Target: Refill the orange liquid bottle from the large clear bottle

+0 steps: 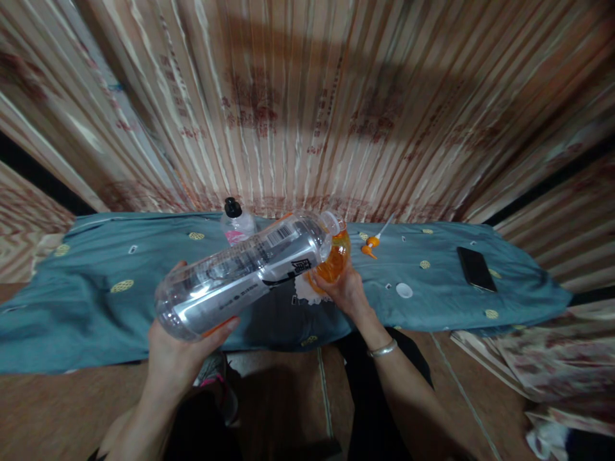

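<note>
My left hand grips the base of a large clear plastic bottle with a silver label. This bottle is tilted, its open neck up and to the right, over the mouth of a smaller bottle of orange liquid. Around that smaller bottle are the fingers of my right hand, and a silver bangle is on the wrist. Whether liquid is flowing between the two I cannot tell. An orange pump top with a clear tube lies to the right of my right hand. Nearer me lies a white round cap.
A teal cloth with yellow prints covers the long surface. On it are a black phone at the right and a clear bottle with a black top behind the big bottle. Patterned curtains hang close behind.
</note>
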The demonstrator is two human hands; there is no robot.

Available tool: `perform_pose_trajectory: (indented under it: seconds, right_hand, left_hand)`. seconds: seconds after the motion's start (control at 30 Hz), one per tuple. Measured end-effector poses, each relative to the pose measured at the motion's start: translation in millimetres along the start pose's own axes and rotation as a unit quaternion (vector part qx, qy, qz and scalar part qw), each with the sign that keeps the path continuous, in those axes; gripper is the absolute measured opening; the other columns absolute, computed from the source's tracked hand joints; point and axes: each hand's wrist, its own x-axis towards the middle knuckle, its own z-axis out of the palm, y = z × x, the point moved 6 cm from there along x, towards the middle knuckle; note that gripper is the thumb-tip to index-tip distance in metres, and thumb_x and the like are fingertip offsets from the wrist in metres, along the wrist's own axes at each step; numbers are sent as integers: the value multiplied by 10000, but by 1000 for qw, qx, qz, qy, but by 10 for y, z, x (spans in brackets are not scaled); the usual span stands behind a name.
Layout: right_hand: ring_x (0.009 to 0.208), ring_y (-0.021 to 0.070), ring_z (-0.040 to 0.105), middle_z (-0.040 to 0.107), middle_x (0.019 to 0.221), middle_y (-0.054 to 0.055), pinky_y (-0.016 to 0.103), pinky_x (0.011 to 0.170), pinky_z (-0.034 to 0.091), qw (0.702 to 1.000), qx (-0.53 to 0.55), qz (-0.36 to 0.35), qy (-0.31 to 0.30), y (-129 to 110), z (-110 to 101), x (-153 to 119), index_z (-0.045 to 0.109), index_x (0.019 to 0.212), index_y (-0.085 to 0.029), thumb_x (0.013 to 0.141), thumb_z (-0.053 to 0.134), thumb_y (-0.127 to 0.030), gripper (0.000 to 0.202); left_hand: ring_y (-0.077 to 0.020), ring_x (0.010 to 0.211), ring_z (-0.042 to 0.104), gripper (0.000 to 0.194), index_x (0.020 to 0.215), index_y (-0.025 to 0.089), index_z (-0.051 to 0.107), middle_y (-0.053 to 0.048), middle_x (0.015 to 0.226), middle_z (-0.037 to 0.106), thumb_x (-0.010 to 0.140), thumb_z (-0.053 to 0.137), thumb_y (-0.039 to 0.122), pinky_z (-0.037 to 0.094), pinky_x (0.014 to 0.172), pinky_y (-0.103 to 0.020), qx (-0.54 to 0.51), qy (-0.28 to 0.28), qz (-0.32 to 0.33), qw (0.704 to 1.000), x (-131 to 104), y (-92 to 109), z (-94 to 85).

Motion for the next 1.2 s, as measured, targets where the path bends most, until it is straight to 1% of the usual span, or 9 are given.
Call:
perform_pose_trajectory:
  seconds: [0.13,0.23,0.37,0.5,0.7,0.87,1.03,1.17,1.2]
  right_hand:
    - [1022,348,821,829,1159,146,440,863,669,1000,-1,5,2,29,14,11,495,1483,-149,767,836,-482,860]
    - [1011,331,823,833,1151,133,428,859,668,1000,4,-1,-2,53,32,18,493,1479,-162,760,838,-471,855]
    - [991,356,825,837,1109,128,451,846,667,1000,-12,7,14,73,17,10,534,1425,-178,739,838,-534,831]
    - [952,373,825,831,1065,143,452,795,668,999,-27,16,29,69,-2,-13,590,1327,-180,718,829,-564,759]
    - [964,374,818,824,1080,165,468,817,666,999,-8,-12,44,79,1,-25,612,1273,-163,742,772,-586,697]
    - [960,375,821,831,1051,155,470,809,669,999,-12,-8,41,95,20,-31,609,1293,-158,748,769,-566,700]
    - [948,355,831,838,1065,143,440,794,674,999,5,-14,43,48,15,-33,608,1293,-165,747,806,-493,667]
    - [935,352,834,846,1052,129,445,796,682,999,32,-13,34,45,37,-30,591,1322,-171,751,804,-475,682]
    - [925,355,834,848,1032,124,450,793,683,999,33,-11,35,50,43,-29,591,1320,-172,748,804,-472,681]
  left_hand:
    - [-421,1184,743,1012,1398,140,606,-210,1294,767,482,928,425,528,1109,-641,-8,-25,-1,1000,-8,6,22]
    - [-436,1149,756,1051,1425,145,588,-229,1347,732,469,918,433,546,1079,-660,-7,-15,-3,1000,-14,-11,-4]
    - [-436,1318,682,1102,1489,199,545,-207,1491,657,497,961,440,478,1174,-640,0,-27,25,999,-28,-119,-14]
    - [-367,1271,729,1031,1525,191,508,-166,1377,746,607,926,407,536,1155,-549,-11,-34,70,997,-62,-141,40]
    - [-374,1075,805,845,1273,171,650,-188,1177,821,519,922,439,638,983,-525,-34,-4,54,998,-83,-13,94]
    - [-347,1063,809,964,1418,215,608,-140,1202,815,559,924,516,652,964,-491,-25,13,91,995,-128,-121,73]
    - [-338,1064,810,926,1515,322,563,-66,1227,811,670,889,518,681,924,-469,-7,20,137,990,-180,-152,103]
    - [-343,977,831,924,1519,418,550,-14,1164,829,665,885,528,707,855,-466,9,36,176,984,-127,-192,37]
    - [-340,1034,825,969,1553,448,497,-10,1233,817,670,895,486,702,886,-463,22,-10,179,984,-102,-227,77]
